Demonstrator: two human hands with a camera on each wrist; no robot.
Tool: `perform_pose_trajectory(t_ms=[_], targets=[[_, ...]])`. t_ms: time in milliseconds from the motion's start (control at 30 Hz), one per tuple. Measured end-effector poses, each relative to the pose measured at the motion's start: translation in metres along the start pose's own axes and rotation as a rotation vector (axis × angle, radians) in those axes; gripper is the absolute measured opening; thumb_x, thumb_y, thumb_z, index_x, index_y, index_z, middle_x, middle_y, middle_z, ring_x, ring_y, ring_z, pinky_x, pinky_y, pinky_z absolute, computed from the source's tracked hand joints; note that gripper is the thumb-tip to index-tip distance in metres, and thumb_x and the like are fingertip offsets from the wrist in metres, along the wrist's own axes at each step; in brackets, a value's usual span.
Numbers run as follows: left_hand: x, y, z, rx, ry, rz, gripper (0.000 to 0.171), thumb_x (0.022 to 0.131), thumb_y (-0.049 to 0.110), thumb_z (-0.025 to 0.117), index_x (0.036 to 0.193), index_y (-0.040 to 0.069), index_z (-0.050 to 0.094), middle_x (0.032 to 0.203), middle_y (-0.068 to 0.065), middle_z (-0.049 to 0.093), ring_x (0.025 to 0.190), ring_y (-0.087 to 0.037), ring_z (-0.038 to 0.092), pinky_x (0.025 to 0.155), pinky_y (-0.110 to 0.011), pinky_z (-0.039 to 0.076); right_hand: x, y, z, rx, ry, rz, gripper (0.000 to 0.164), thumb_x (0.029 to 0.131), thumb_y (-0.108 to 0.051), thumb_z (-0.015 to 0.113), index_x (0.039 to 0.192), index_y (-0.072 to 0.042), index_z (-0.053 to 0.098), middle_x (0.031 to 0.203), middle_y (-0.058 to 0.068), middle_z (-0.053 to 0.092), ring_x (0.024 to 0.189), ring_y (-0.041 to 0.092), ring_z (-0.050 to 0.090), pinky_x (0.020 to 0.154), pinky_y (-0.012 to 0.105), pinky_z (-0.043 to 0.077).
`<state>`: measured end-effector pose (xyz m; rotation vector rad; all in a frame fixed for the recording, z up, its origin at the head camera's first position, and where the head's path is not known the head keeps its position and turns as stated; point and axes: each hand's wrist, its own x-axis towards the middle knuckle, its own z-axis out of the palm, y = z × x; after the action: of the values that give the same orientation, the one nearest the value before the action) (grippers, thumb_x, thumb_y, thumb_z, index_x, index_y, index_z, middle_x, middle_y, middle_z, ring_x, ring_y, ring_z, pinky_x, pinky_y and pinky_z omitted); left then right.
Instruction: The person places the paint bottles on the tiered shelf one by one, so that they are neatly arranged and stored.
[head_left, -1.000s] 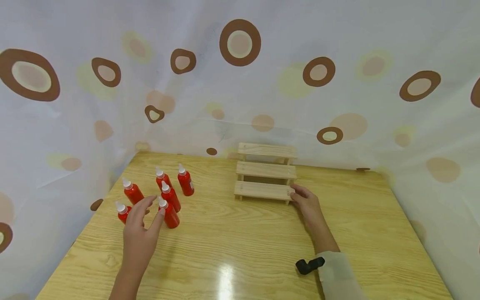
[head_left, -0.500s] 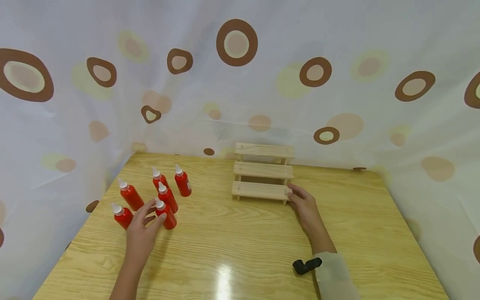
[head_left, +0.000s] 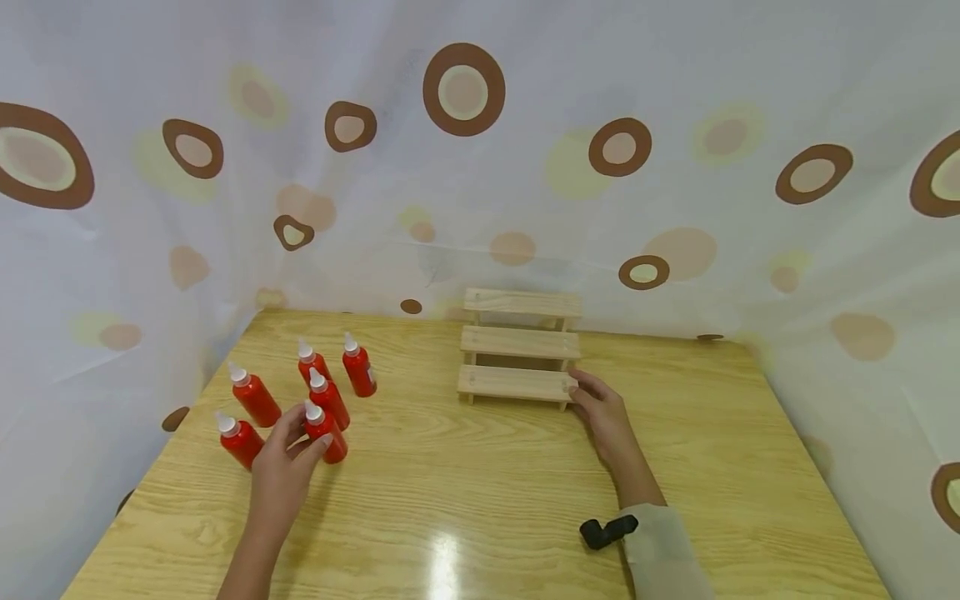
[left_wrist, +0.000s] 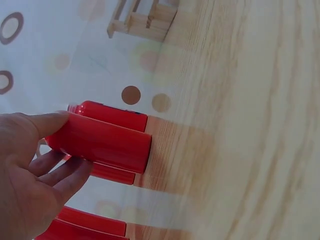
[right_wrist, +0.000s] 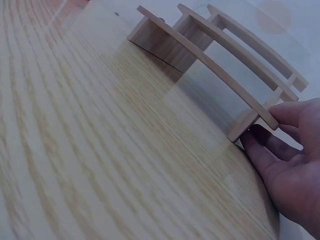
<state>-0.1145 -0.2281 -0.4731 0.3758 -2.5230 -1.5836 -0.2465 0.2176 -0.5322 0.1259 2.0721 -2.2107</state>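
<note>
My left hand point(head_left: 277, 473) holds the nearest red squeeze bottle point(head_left: 330, 442) by its upper part, thumb on one side and fingers on the other. That bottle has a white pointed nozzle and stands upright. In the left wrist view, the bottle's red body point(left_wrist: 107, 144) shows between thumb and fingers. Across the table, my right hand point(head_left: 606, 417) grips the right end of the lowest step of a three-tier wooden display stand point(head_left: 513, 383). Seen from the right wrist, the thumb lies at the board's end point(right_wrist: 267, 120) and the fingers reach around the leg below it.
Several more red bottles stand close around the held one: a front-left bottle point(head_left: 242, 443), one behind it point(head_left: 257, 402), and others toward the back point(head_left: 360, 372). A patterned curtain point(head_left: 480, 192) borders the wooden table point(head_left: 450, 483) at back and sides.
My left hand has come in around the nearest bottle, and its fingers have closed on it. The right hand keeps its hold on the stand. The head view has shifted slightly.
</note>
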Motion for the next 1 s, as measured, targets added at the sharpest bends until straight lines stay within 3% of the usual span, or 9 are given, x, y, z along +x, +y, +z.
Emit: perform_pose_trajectory(t_ms=[100, 267, 467, 633, 833, 1000], targets=[[-0.001, 0.002, 0.002, 0.005, 0.013, 0.01, 0.061, 0.097, 0.014, 0.068, 0.152, 0.015, 0.042, 0.148, -0.014, 0.052, 0.133, -0.032, 0.053, 0.094, -0.006, 0.045, -0.001, 0.0, 0.0, -0.002, -0.008, -0.002, 0.048, 0.103, -0.014, 0.057, 0.148, -0.001, 0.046, 0.15, 0.017, 0.041, 0.118, 0.007, 0.056, 0.096, 0.017, 0.052], [-0.002, 0.012, 0.006, -0.057, -0.003, 0.034, 0.062, 0.096, 0.017, 0.069, 0.152, 0.014, 0.042, 0.147, -0.013, 0.053, 0.133, -0.03, 0.053, 0.095, -0.008, 0.046, -0.001, -0.001, 0.001, 0.004, -0.005, -0.001, 0.047, 0.104, -0.012, 0.055, 0.148, 0.0, 0.046, 0.151, 0.017, 0.041, 0.117, 0.008, 0.056, 0.096, 0.018, 0.052], [0.002, 0.029, 0.014, -0.169, -0.067, 0.109, 0.061, 0.095, 0.024, 0.071, 0.15, 0.018, 0.045, 0.146, -0.01, 0.054, 0.131, -0.028, 0.054, 0.092, -0.004, 0.045, -0.002, -0.003, 0.0, 0.01, -0.005, -0.004, 0.047, 0.104, -0.011, 0.055, 0.148, 0.0, 0.046, 0.152, 0.017, 0.042, 0.125, 0.015, 0.053, 0.096, 0.018, 0.052], [0.013, 0.046, 0.024, -0.221, -0.129, 0.163, 0.063, 0.093, 0.026, 0.074, 0.149, 0.015, 0.046, 0.144, -0.009, 0.056, 0.13, -0.026, 0.055, 0.092, -0.009, 0.049, -0.002, -0.002, -0.002, -0.005, -0.009, -0.002, 0.047, 0.104, -0.013, 0.055, 0.149, -0.002, 0.046, 0.153, 0.016, 0.041, 0.129, 0.019, 0.051, 0.098, 0.018, 0.051], [0.031, 0.066, 0.041, -0.276, -0.205, 0.201, 0.06, 0.092, 0.017, 0.074, 0.147, 0.011, 0.049, 0.137, -0.013, 0.059, 0.125, -0.029, 0.058, 0.093, -0.016, 0.053, -0.002, -0.001, -0.002, -0.005, -0.011, -0.009, 0.047, 0.103, -0.013, 0.056, 0.148, -0.002, 0.047, 0.152, 0.016, 0.042, 0.122, 0.011, 0.054, 0.097, 0.018, 0.051], [0.043, 0.085, 0.06, -0.282, -0.257, 0.214, 0.06, 0.093, 0.016, 0.074, 0.147, 0.016, 0.049, 0.139, -0.013, 0.059, 0.127, -0.031, 0.058, 0.1, -0.033, 0.054, -0.002, 0.0, 0.0, 0.017, -0.002, -0.018, 0.047, 0.103, -0.011, 0.057, 0.147, 0.0, 0.047, 0.151, 0.017, 0.043, 0.117, 0.007, 0.057, 0.096, 0.018, 0.052]])
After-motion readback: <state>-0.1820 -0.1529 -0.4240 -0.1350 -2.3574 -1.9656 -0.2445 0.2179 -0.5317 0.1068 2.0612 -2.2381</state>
